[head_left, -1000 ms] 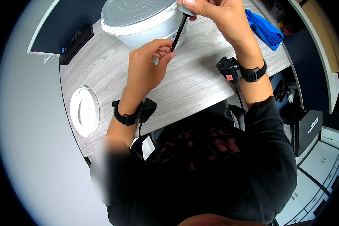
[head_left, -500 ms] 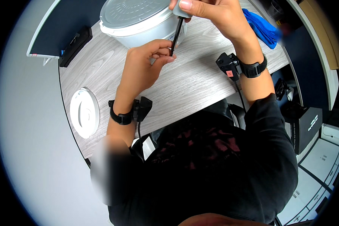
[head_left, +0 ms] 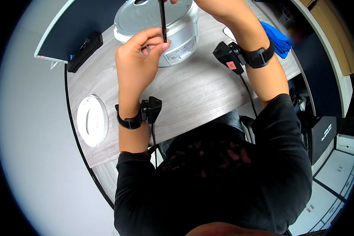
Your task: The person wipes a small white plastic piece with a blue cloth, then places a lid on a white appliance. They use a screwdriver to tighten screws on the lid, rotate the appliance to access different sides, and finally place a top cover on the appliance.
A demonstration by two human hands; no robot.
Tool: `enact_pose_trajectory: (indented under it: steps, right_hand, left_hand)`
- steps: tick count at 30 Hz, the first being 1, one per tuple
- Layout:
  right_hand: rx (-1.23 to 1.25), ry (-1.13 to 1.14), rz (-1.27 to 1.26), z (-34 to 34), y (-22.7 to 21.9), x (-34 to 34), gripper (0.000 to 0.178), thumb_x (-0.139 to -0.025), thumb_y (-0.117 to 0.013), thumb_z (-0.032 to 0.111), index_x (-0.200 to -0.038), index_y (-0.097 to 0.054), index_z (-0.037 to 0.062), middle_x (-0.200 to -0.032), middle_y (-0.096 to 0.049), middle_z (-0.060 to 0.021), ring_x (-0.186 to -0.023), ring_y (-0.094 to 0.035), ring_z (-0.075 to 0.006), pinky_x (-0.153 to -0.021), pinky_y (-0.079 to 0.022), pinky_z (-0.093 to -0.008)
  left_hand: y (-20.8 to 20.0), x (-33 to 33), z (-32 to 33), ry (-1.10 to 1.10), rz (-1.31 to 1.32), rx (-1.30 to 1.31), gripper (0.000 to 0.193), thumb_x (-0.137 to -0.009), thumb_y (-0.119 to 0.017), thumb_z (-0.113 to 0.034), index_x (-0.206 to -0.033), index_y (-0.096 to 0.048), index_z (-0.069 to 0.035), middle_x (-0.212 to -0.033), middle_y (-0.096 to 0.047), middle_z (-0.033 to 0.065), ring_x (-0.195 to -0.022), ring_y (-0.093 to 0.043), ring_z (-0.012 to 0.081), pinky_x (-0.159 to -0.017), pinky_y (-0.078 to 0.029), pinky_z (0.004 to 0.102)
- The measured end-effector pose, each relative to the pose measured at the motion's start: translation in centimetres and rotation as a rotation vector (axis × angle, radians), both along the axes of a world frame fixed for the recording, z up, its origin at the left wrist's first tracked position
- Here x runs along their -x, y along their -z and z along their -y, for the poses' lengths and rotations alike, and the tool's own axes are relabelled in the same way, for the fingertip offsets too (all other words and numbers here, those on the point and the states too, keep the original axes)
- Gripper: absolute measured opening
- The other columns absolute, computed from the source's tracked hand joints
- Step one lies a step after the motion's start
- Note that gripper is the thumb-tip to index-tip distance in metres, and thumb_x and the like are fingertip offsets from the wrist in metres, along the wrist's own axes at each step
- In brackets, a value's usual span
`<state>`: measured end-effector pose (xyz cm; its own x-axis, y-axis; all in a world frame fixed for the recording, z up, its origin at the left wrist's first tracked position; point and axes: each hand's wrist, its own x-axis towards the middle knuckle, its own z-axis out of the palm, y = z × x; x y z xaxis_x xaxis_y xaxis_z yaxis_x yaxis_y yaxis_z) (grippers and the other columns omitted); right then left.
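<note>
A screwdriver [head_left: 163,23] with a long black shaft points downward over the front of a white tub-shaped appliance [head_left: 187,33]. My left hand [head_left: 139,59] pinches the lower end of that shaft between thumb and fingers; whether a small part is held there too is hidden. My right hand [head_left: 212,8] is at the upper edge, largely cut off, its fingertips by the top of the shaft. The handle lies out of view. The appliance has a round grey top face [head_left: 153,17] with a dark hole at its far side.
A round white plate-like cover [head_left: 92,120] lies at the table's left. A blue cloth [head_left: 277,39] is at the right, near a small white item [head_left: 229,33] behind my right forearm. A screen [head_left: 72,29] stands far left, with a black long object [head_left: 84,53] beneath it.
Both hands and the screwdriver have shifted up and left, and the handle has left the picture. More of the appliance's front shows. The dark hole in its top has come into sight.
</note>
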<state>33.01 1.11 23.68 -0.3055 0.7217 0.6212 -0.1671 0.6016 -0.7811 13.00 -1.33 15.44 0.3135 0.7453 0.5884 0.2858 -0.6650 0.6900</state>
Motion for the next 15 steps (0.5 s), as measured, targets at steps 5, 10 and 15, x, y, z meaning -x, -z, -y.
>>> enact_pose_trajectory:
  steps: [5,10,15]
  right_hand:
    - [-0.087,0.022,-0.024,-1.9,-1.7,1.5,0.021,-0.095,-0.067,0.015,-0.108,-0.06,0.0002,-0.083,-0.062,0.0,-0.069,-0.056,-0.0045,-0.058,-0.045,-0.019]
    - [-0.086,-0.013,-0.05,-2.9,-1.2,3.6,0.027,-0.095,-0.066,0.011,-0.117,-0.058,-0.0026,-0.089,-0.06,0.0009,-0.077,-0.056,-0.0036,-0.068,-0.048,-0.0199]
    - [-0.062,0.012,-0.055,-3.4,-0.8,2.8,0.028,-0.094,-0.067,0.011,-0.117,-0.058,-0.0014,-0.089,-0.059,0.0015,-0.077,-0.056,-0.0033,-0.068,-0.048,-0.0194]
  left_hand:
    - [-1.8,-0.4,-1.2,-0.089,-0.031,-0.107,0.028,-0.083,-0.076,-0.002,-0.11,-0.072,0.0,-0.087,-0.076,0.0045,-0.077,-0.064,0.0066,-0.067,-0.044,0.0213]
    - [-1.0,0.2,-2.1,-0.204,0.01,-0.1,0.027,-0.078,-0.079,-0.007,-0.105,-0.075,-0.004,-0.086,-0.076,0.0024,-0.078,-0.063,0.0079,-0.07,-0.042,0.0238]
    - [-1.0,-0.4,-2.6,-0.191,0.005,-0.13,0.029,-0.076,-0.08,-0.009,-0.105,-0.076,-0.009,-0.081,-0.074,0.0,-0.075,-0.061,0.0085,-0.068,-0.041,0.0251]
